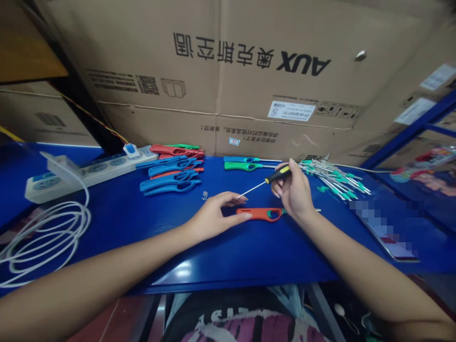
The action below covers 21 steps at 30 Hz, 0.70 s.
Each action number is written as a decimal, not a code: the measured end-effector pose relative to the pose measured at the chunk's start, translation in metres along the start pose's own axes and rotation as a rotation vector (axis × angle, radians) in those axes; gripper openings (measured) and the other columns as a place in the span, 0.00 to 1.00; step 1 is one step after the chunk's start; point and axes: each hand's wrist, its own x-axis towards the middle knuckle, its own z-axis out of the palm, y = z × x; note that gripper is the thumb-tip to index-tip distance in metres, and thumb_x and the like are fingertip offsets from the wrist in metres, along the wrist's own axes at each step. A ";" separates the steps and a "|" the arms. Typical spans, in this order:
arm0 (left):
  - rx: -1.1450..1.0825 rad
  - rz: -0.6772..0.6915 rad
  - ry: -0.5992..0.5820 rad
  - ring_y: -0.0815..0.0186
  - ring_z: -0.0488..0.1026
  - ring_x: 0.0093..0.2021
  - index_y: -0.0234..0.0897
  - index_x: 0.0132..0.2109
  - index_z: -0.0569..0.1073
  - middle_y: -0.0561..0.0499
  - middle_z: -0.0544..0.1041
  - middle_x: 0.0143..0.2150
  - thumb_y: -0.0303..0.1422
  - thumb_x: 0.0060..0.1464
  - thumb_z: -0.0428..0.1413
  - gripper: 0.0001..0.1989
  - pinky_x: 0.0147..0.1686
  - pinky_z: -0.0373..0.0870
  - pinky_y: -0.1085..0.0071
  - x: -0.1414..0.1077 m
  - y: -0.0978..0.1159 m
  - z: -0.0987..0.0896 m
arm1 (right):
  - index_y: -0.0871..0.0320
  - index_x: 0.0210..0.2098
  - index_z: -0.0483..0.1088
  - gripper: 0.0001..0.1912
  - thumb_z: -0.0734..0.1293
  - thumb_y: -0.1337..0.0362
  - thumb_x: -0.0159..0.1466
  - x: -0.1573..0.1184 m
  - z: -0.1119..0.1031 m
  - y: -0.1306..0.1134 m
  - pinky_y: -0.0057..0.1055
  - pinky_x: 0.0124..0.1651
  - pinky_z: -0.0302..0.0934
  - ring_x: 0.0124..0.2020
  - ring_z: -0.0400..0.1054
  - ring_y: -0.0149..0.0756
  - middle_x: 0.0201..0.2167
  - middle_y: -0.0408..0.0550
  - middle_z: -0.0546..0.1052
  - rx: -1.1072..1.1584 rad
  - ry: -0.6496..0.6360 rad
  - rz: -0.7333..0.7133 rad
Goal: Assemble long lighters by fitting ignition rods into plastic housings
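Note:
My right hand (294,190) is closed around the black-and-yellow handle of a screwdriver (279,174). Its thin metal shaft slants down to the left, the tip at the fingertips of my left hand (213,213). That hand has its fingers stretched out and apart from the thumb. The left thumb rests against the end of an orange gas lighter (259,214), which lies on the blue table (199,261). A green trigger shows in the lighter's loop, and its metal nozzle passes behind my right wrist. Whether something small sits at the screwdriver tip is too fine to make out.
Blue and red lighter shells (173,173) are piled at the back left. A blue and a green lighter (242,166) lie at the back. Several metal nozzles with green parts (337,180) and a phone (388,232) are right. A power strip (89,171) and coiled white cable (46,232) lie left.

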 end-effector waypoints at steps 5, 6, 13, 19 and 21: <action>-0.039 -0.040 0.099 0.63 0.79 0.40 0.36 0.42 0.79 0.48 0.83 0.40 0.36 0.55 0.65 0.10 0.42 0.75 0.68 0.000 0.015 0.000 | 0.55 0.30 0.67 0.24 0.68 0.40 0.62 -0.002 0.000 -0.003 0.26 0.16 0.49 0.11 0.52 0.24 0.14 0.33 0.58 -0.016 0.008 0.013; -0.007 -0.016 0.111 0.64 0.79 0.39 0.36 0.40 0.79 0.49 0.83 0.39 0.35 0.55 0.64 0.08 0.40 0.75 0.70 -0.001 0.017 -0.001 | 0.55 0.30 0.67 0.24 0.68 0.40 0.62 -0.003 0.000 -0.004 0.26 0.16 0.50 0.12 0.52 0.24 0.14 0.33 0.58 -0.009 0.007 0.011; 0.094 0.106 0.143 0.65 0.78 0.36 0.37 0.34 0.81 0.49 0.82 0.35 0.32 0.59 0.62 0.06 0.40 0.72 0.70 -0.004 0.020 -0.005 | 0.56 0.29 0.67 0.24 0.69 0.41 0.62 -0.003 0.000 -0.008 0.25 0.15 0.49 0.12 0.52 0.24 0.14 0.33 0.57 -0.036 0.007 -0.006; 0.096 0.117 0.124 0.64 0.78 0.36 0.38 0.35 0.82 0.49 0.83 0.34 0.31 0.58 0.63 0.04 0.40 0.72 0.69 -0.004 0.019 -0.004 | 0.56 0.28 0.67 0.23 0.70 0.43 0.62 -0.001 -0.002 -0.009 0.25 0.16 0.50 0.12 0.54 0.24 0.14 0.33 0.58 -0.027 0.007 0.020; 0.098 0.119 0.123 0.64 0.78 0.36 0.38 0.35 0.82 0.50 0.83 0.34 0.32 0.58 0.63 0.04 0.40 0.73 0.69 -0.004 0.019 -0.003 | 0.56 0.28 0.67 0.23 0.71 0.43 0.61 -0.001 -0.002 -0.009 0.25 0.16 0.50 0.12 0.54 0.24 0.14 0.33 0.58 -0.026 0.004 0.022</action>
